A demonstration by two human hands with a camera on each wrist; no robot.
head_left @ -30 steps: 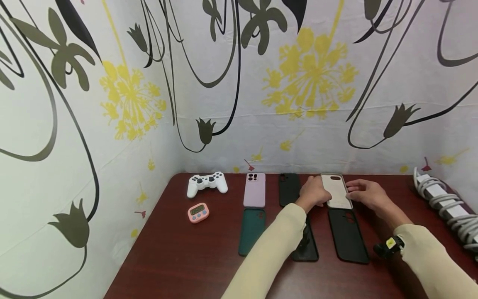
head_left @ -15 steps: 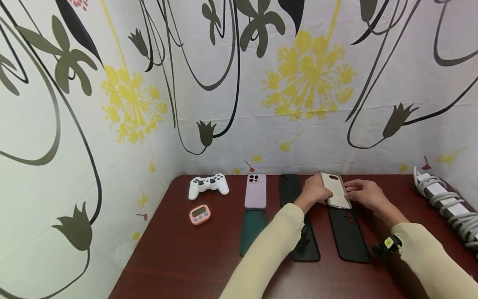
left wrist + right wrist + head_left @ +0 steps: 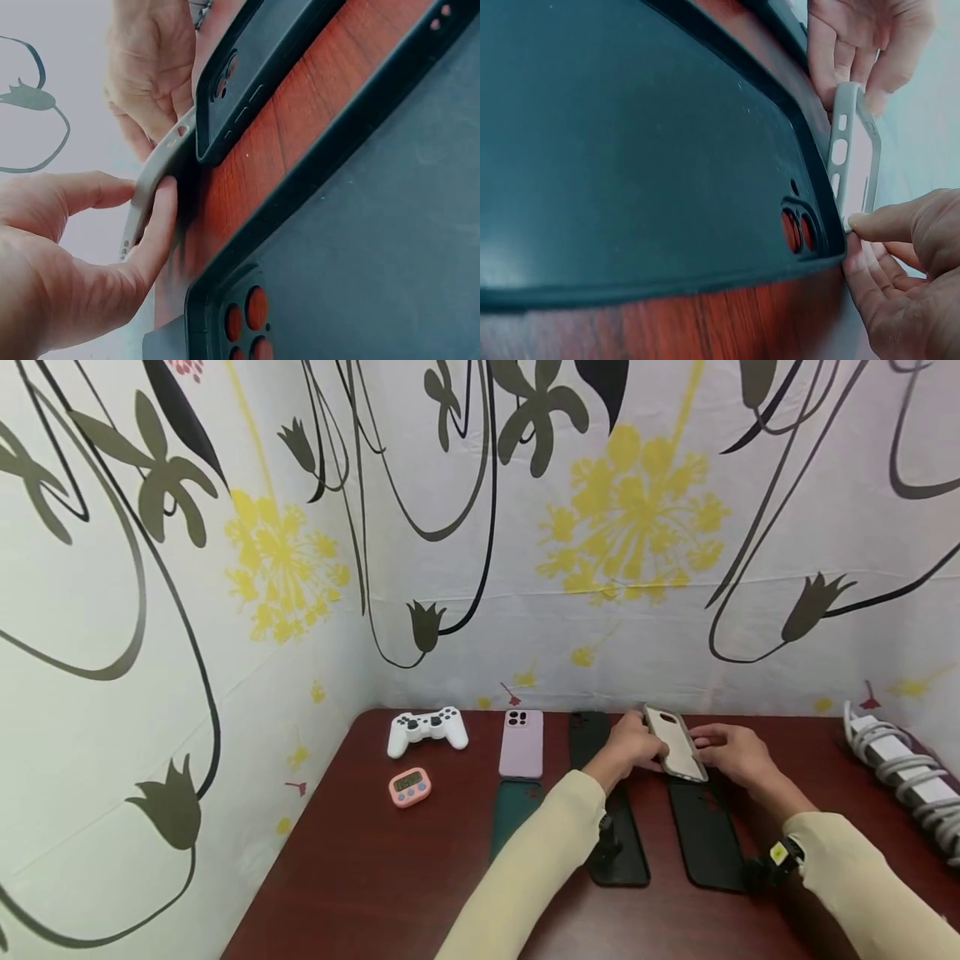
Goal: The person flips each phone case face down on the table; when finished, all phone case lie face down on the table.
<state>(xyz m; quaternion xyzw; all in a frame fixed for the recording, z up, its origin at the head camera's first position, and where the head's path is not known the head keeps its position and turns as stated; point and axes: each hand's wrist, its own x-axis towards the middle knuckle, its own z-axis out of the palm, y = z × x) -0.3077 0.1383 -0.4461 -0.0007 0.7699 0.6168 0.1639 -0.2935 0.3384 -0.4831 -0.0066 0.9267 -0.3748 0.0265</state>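
A cream phone case (image 3: 674, 743) is held tilted at the far side of the table, its left side raised. My left hand (image 3: 632, 742) pinches its left edge, thumb on one face and fingers on the other, as the left wrist view of this hand (image 3: 82, 262) shows. At the opposite edge, my right hand (image 3: 737, 755) pinches the case, with the thumb on the rim in the right wrist view of the case (image 3: 849, 157). Just in front lies a black phone case (image 3: 707, 839), its far end close under the cream one.
Left of the hands are another black case (image 3: 621, 852), a dark case (image 3: 587, 735), a lilac case (image 3: 521, 745) and a green case (image 3: 512, 814). A white game controller (image 3: 427, 730) and pink timer (image 3: 410, 787) lie farther left. A corded power strip (image 3: 896, 768) borders the right.
The cream case has gone from lying nearly flat to tilted, its left side lifted and its near end now over the black case's far end. Both hands keep their places at its edges.
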